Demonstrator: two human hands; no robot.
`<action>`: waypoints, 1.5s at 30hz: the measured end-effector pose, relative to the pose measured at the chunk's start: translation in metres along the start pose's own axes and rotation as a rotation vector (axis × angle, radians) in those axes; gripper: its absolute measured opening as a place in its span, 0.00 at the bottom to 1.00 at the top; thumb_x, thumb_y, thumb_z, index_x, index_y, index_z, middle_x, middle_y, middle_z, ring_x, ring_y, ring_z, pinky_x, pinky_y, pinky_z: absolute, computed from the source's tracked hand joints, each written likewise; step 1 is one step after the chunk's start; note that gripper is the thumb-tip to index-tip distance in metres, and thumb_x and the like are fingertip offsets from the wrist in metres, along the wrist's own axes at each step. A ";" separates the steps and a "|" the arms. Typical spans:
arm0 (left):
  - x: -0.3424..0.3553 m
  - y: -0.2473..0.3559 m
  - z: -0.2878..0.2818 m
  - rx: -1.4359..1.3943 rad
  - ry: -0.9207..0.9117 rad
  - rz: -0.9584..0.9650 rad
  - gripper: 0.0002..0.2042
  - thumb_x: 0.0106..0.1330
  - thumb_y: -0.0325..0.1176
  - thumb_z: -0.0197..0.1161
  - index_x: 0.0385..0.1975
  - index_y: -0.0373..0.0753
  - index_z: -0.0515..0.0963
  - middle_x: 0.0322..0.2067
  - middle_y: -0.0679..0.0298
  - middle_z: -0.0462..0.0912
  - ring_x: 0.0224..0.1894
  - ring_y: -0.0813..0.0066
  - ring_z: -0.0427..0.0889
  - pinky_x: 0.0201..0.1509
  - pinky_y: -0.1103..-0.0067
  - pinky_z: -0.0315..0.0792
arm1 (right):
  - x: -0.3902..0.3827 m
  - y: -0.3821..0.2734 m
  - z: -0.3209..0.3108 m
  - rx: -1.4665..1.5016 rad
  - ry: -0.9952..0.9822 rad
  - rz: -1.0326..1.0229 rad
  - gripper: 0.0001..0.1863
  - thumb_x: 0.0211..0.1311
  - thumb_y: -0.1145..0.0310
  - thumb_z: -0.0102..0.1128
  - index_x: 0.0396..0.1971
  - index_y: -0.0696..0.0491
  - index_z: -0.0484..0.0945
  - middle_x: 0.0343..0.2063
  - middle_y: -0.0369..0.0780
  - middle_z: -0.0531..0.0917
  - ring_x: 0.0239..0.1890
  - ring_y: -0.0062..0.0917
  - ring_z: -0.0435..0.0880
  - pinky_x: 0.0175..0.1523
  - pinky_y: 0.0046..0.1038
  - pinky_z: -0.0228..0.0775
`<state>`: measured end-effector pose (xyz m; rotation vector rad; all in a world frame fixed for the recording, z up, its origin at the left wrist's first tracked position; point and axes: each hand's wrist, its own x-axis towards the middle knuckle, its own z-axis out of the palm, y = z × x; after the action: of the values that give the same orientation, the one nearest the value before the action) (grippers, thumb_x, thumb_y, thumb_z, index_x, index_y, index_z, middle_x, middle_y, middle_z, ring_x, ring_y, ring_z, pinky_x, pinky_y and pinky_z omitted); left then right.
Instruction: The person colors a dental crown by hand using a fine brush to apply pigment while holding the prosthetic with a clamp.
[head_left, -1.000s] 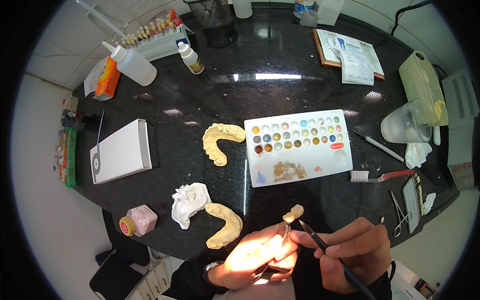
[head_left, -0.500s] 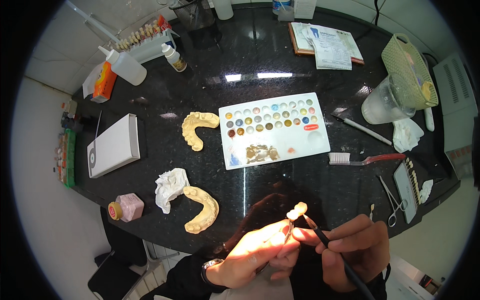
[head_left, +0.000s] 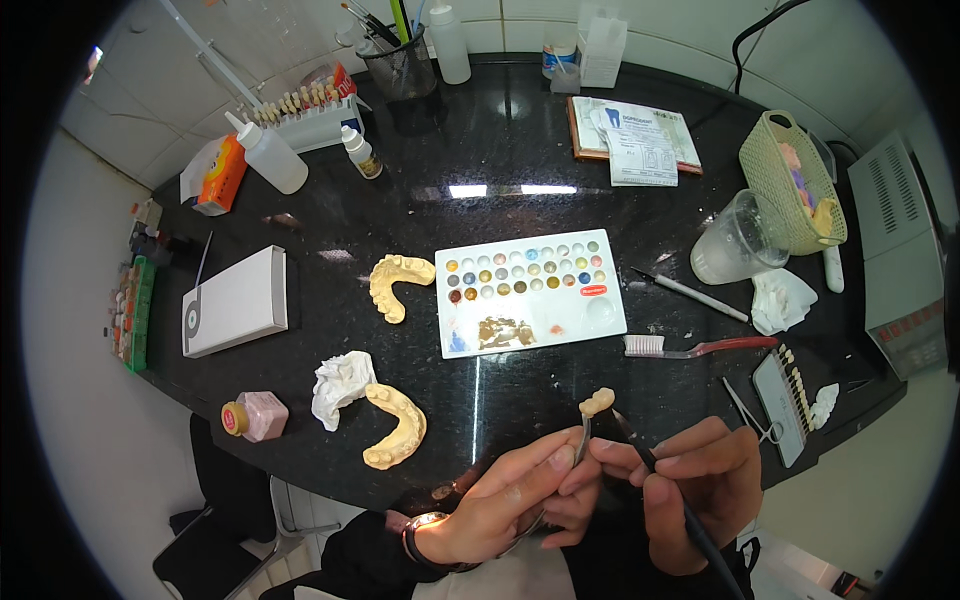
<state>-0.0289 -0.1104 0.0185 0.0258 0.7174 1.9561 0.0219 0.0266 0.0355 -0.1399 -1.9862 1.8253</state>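
Observation:
My left hand (head_left: 525, 490) is closed on a slim metal holder (head_left: 583, 435), with a small cream piece of joined tooth crowns (head_left: 597, 403) at its tip. My right hand (head_left: 700, 480) grips a black-handled brush (head_left: 675, 495), its tip beside the crowns; whether they touch is unclear. Above them lies a white ceramic palette (head_left: 530, 332) with several coloured wells and smeared paint. One cream dental cast (head_left: 390, 275) sits left of the palette; another (head_left: 397, 425) lies lower, beside crumpled white tissue (head_left: 340, 385).
Around are a white box (head_left: 230, 300), pink jar (head_left: 262, 416), bottles (head_left: 280, 160), pen cup (head_left: 395, 70), papers (head_left: 640, 150), basket (head_left: 790, 180), plastic cup (head_left: 725, 245), toothbrush (head_left: 700, 346), scalpel-like tool (head_left: 700, 298), scissor-handled clamp (head_left: 755, 415) and shade guide (head_left: 780, 400).
The bright light on my hands and the crowns has mostly gone. The crowns sit slightly higher in the picture. The view has shifted, with more of the back wall showing.

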 end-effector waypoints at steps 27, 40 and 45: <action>0.014 -0.008 0.004 0.103 -0.032 -0.014 0.18 0.64 0.44 0.37 0.34 0.32 0.62 0.18 0.67 0.57 0.18 0.81 0.56 0.18 0.84 0.56 | 0.010 -0.001 -0.031 -0.019 -0.194 0.003 0.11 0.52 0.74 0.53 0.26 0.62 0.61 0.21 0.45 0.70 0.26 0.29 0.79 0.36 0.29 0.77; 0.013 -0.007 0.001 0.067 -0.049 -0.031 0.18 0.66 0.43 0.34 0.35 0.31 0.61 0.19 0.68 0.57 0.19 0.82 0.56 0.20 0.85 0.57 | 0.011 -0.001 -0.027 0.074 -0.172 -0.003 0.10 0.48 0.78 0.54 0.25 0.64 0.62 0.21 0.46 0.70 0.25 0.31 0.80 0.34 0.27 0.77; 0.012 -0.009 -0.004 0.085 -0.076 -0.028 0.20 0.66 0.43 0.33 0.37 0.29 0.62 0.17 0.68 0.57 0.17 0.82 0.57 0.20 0.86 0.56 | 0.005 0.000 -0.019 0.107 -0.040 -0.033 0.09 0.45 0.81 0.54 0.25 0.65 0.62 0.20 0.47 0.70 0.21 0.26 0.78 0.32 0.24 0.77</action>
<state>-0.0283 -0.0994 0.0077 0.1408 0.7468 1.8867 0.0244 0.0464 0.0375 -0.0382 -1.9003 1.9219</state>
